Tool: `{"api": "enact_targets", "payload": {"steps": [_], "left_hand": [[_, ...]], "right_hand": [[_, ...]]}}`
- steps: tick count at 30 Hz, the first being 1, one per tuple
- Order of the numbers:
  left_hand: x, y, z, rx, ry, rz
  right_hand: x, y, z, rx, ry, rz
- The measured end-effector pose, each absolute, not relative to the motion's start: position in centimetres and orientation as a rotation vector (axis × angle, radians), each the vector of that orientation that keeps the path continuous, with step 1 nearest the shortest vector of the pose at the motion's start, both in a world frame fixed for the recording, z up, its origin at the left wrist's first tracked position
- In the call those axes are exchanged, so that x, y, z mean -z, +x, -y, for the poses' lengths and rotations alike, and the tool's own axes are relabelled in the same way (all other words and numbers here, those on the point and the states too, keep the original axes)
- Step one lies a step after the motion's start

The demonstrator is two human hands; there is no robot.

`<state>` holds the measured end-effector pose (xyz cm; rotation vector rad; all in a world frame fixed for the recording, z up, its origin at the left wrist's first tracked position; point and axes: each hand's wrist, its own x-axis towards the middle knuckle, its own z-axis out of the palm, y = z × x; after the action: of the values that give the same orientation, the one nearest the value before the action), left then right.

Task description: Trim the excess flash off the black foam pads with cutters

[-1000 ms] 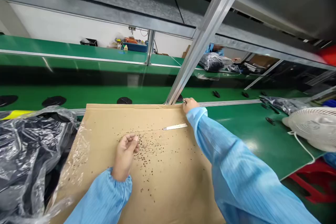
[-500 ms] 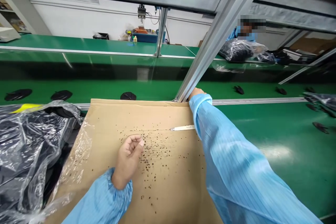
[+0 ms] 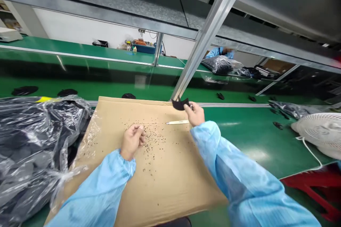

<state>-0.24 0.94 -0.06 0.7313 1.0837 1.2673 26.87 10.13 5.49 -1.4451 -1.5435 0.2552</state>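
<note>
A curved black piece (image 3: 179,104) is pinched in my right hand (image 3: 195,114), above the far right edge of the cardboard sheet (image 3: 170,191). Just below that hand lies a pale, narrow tool (image 3: 177,122) with a metal tip. My left hand (image 3: 132,140) hovers over the cardboard with its fingers curled together; whatever they may hold is too small to make out. Many tiny dark bits (image 3: 153,138) are scattered beside it, across the middle of the sheet.
Clear plastic bags with dark contents (image 3: 34,142) fill the left side. Black pieces (image 3: 129,96) lie along the green belt behind. A metal post (image 3: 202,46) rises beyond the cardboard. A white fan (image 3: 319,133) stands right; a person (image 3: 220,52) is farther back.
My right hand has come back from behind the metal post and now shows a black piece in its fingers. The view has shifted, bringing the fan into sight. My left hand stays over the cardboard.
</note>
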Motion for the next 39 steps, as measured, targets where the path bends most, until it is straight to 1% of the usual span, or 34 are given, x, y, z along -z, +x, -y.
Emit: {"api": "enact_targets", "payload": {"steps": [3, 5, 6, 8, 12, 17, 24, 30, 34, 39], "left_hand": [[-0.8, -1.5, -1.0, -0.851, 0.529, -0.819], [-1.1, -2.4, -1.1, -0.692, 0.449, -0.641], [-1.2, -2.8, -1.1, -0.696, 0.431, -0.597], [-1.1, -3.2, -1.1, -0.835, 0.422, -0.604], [-0.9, -2.9, -1.4, -1.191, 0.453, -0.719], [-0.9, -2.0, -2.0, -1.341, 0.449, -0.784], [-1.1, -1.9, -1.7, -1.333, 0.486, -0.764], [-1.2, -1.9, -1.4, -1.307, 0.455, -0.739], [-1.2, -2.0, -1.4, -1.290, 0.457, -0.712], [-1.4, -2.0, -1.3, -1.259, 0.440, -0.700]], "right_hand": [[-4.5, 20.7, -5.3, -0.629, -1.097, 1.710], [-3.5, 17.5, -3.1, -0.746, -0.965, 1.802], [-2.9, 16.4, -2.5, -0.761, -0.930, 1.829], [-1.6, 15.0, -2.2, -0.720, -0.945, 1.765], [0.8, 15.1, -3.1, -0.589, -1.137, 1.394], [1.7, 15.6, -2.9, -0.566, -1.223, 1.401], [1.6, 14.7, -1.8, -0.438, -1.325, 1.697], [1.3, 14.3, -1.3, -0.371, -1.248, 1.782], [0.4, 14.3, -0.8, -0.156, -1.214, 1.930], [0.0, 14.4, -0.7, 0.064, -1.296, 2.055]]}}
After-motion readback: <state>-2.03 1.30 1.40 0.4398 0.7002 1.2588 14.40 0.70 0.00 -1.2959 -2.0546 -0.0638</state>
